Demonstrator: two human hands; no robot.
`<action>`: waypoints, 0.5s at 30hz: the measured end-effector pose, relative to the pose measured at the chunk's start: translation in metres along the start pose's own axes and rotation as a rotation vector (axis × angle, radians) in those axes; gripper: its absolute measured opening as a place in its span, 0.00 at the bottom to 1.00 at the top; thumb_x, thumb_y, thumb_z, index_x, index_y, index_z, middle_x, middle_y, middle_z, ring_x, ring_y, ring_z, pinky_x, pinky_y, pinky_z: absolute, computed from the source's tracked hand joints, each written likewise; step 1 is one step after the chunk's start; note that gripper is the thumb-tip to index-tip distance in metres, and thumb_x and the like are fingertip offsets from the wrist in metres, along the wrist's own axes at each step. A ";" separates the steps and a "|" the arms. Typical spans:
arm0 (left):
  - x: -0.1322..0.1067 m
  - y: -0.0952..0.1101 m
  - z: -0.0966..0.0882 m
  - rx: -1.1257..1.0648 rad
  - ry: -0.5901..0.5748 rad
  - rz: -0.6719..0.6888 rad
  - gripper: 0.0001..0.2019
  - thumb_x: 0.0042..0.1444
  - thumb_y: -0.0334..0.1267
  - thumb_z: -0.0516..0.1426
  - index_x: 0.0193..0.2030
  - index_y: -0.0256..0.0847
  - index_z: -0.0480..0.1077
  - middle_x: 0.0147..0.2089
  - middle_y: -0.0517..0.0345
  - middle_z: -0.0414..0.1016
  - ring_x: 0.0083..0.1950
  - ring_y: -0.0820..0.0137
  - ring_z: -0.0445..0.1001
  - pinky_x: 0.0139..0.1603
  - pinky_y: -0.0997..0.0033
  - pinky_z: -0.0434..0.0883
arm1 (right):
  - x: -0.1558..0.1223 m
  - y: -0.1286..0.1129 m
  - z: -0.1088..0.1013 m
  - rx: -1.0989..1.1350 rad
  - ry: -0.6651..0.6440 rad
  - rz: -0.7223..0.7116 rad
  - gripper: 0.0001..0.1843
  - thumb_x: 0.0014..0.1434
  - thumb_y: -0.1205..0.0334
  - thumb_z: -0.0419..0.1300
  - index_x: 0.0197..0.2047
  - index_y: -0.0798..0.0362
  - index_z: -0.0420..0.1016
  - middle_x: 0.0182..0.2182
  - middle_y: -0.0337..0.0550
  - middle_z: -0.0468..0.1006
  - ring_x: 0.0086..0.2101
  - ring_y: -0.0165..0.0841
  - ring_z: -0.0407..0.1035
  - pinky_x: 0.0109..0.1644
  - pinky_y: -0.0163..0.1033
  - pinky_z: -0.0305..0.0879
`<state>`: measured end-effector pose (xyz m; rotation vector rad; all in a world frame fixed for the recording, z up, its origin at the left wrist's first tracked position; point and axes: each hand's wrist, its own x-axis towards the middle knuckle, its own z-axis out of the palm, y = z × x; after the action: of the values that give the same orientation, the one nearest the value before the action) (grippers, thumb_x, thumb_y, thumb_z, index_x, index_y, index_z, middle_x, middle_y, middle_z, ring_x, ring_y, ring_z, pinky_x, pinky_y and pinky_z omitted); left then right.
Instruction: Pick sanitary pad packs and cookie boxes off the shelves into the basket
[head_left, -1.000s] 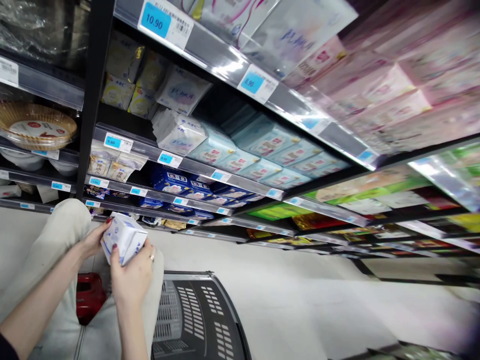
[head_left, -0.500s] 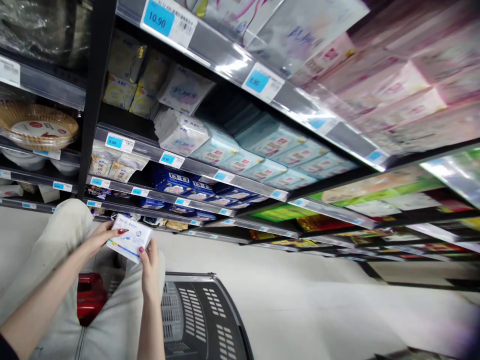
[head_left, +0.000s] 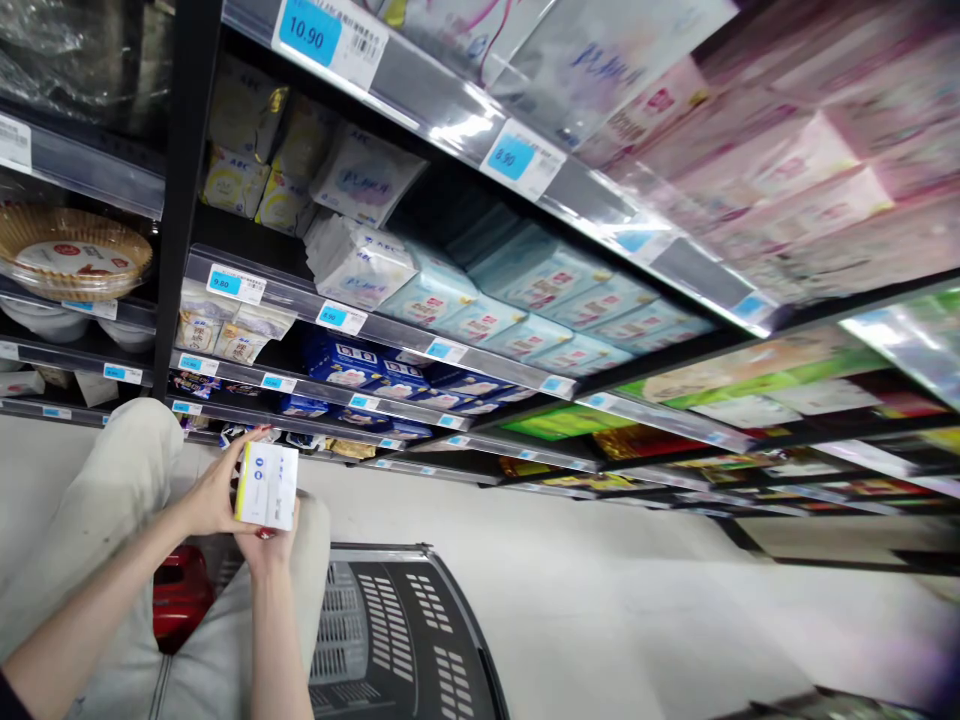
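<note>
A small white box-shaped pack (head_left: 268,487) with blue print and a yellow edge is held low over my lap, between my knees. Its printed face is turned up toward the camera. My left hand (head_left: 214,497) grips it from the left side, with fingers reaching past the far edge. Under its near end lies my right hand (head_left: 268,550), supporting the pack from below; part of those fingers is hidden behind it. Just beyond the pack, the lower shelves hold dark blue packs (head_left: 343,362) and pale packs (head_left: 241,337).
Shelves with price tags (head_left: 238,284) slant from upper left to right, stocked with light-blue packs (head_left: 480,320) and pink packs (head_left: 795,190). A dark slotted plastic basket (head_left: 420,640) stands at my right on the pale floor (head_left: 600,590). A red object (head_left: 182,597) sits between my legs.
The pack has been turned over to show another face. My left hand has shifted its grip to the side, and my right hand has moved underneath.
</note>
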<state>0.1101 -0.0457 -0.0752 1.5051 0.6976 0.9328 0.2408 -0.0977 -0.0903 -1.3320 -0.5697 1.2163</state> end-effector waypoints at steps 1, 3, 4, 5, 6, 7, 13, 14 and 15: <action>0.000 0.002 -0.001 0.040 0.010 -0.002 0.63 0.41 0.45 0.78 0.82 0.42 0.54 0.81 0.33 0.60 0.83 0.37 0.56 0.84 0.37 0.54 | 0.000 0.003 0.003 -0.029 0.001 -0.017 0.39 0.65 0.33 0.42 0.41 0.51 0.86 0.42 0.62 0.89 0.51 0.57 0.84 0.54 0.62 0.81; -0.001 0.003 -0.003 0.096 0.026 -0.002 0.57 0.42 0.43 0.77 0.79 0.42 0.59 0.78 0.34 0.66 0.80 0.37 0.63 0.82 0.39 0.59 | 0.001 0.007 0.007 -0.078 0.004 -0.055 0.42 0.67 0.31 0.39 0.42 0.51 0.87 0.41 0.62 0.89 0.49 0.56 0.84 0.49 0.60 0.82; -0.001 0.003 -0.003 0.115 0.031 0.002 0.55 0.42 0.43 0.76 0.77 0.42 0.61 0.77 0.35 0.68 0.78 0.38 0.66 0.81 0.40 0.61 | 0.002 0.009 0.008 -0.095 0.005 -0.068 0.43 0.67 0.31 0.38 0.43 0.51 0.87 0.41 0.62 0.89 0.47 0.56 0.84 0.47 0.59 0.82; -0.002 0.003 -0.003 0.128 0.035 0.007 0.52 0.43 0.42 0.75 0.76 0.42 0.63 0.76 0.35 0.70 0.76 0.38 0.68 0.80 0.41 0.63 | 0.002 0.011 0.009 -0.105 0.006 -0.076 0.43 0.68 0.31 0.38 0.43 0.51 0.87 0.41 0.62 0.89 0.47 0.55 0.84 0.46 0.59 0.82; -0.002 0.002 -0.003 0.136 0.036 0.013 0.50 0.44 0.42 0.75 0.75 0.42 0.64 0.75 0.35 0.71 0.76 0.39 0.69 0.80 0.41 0.64 | 0.003 0.012 0.010 -0.105 0.006 -0.075 0.43 0.68 0.31 0.38 0.42 0.50 0.87 0.42 0.62 0.89 0.47 0.55 0.84 0.45 0.58 0.83; -0.002 0.001 -0.003 0.141 0.033 0.018 0.49 0.45 0.42 0.74 0.75 0.41 0.64 0.74 0.35 0.71 0.75 0.40 0.70 0.79 0.42 0.65 | 0.003 0.014 0.010 -0.090 0.009 -0.066 0.41 0.67 0.32 0.39 0.42 0.50 0.87 0.43 0.61 0.89 0.47 0.54 0.84 0.45 0.58 0.83; 0.002 -0.002 -0.009 0.232 -0.071 -0.029 0.60 0.41 0.42 0.78 0.80 0.41 0.57 0.82 0.33 0.60 0.82 0.39 0.59 0.83 0.41 0.58 | 0.001 0.009 -0.034 0.036 0.099 -0.031 0.29 0.64 0.37 0.49 0.40 0.48 0.84 0.44 0.58 0.89 0.51 0.55 0.84 0.52 0.60 0.82; 0.003 -0.004 -0.012 0.294 -0.103 -0.072 0.60 0.40 0.40 0.78 0.80 0.41 0.57 0.83 0.34 0.59 0.83 0.39 0.57 0.83 0.40 0.57 | 0.000 0.005 -0.054 0.031 0.138 -0.048 0.28 0.63 0.36 0.51 0.42 0.48 0.83 0.45 0.57 0.89 0.51 0.55 0.84 0.51 0.61 0.82; 0.003 -0.006 -0.015 0.382 -0.141 -0.134 0.58 0.41 0.39 0.77 0.80 0.42 0.59 0.83 0.35 0.60 0.84 0.39 0.56 0.83 0.40 0.56 | -0.002 0.002 -0.077 0.027 0.191 -0.066 0.28 0.61 0.34 0.52 0.43 0.47 0.82 0.45 0.56 0.89 0.49 0.55 0.85 0.49 0.61 0.82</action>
<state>0.0990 -0.0344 -0.0799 1.8135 0.8966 0.6055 0.3072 -0.1320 -0.1086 -1.3780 -0.4554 1.0260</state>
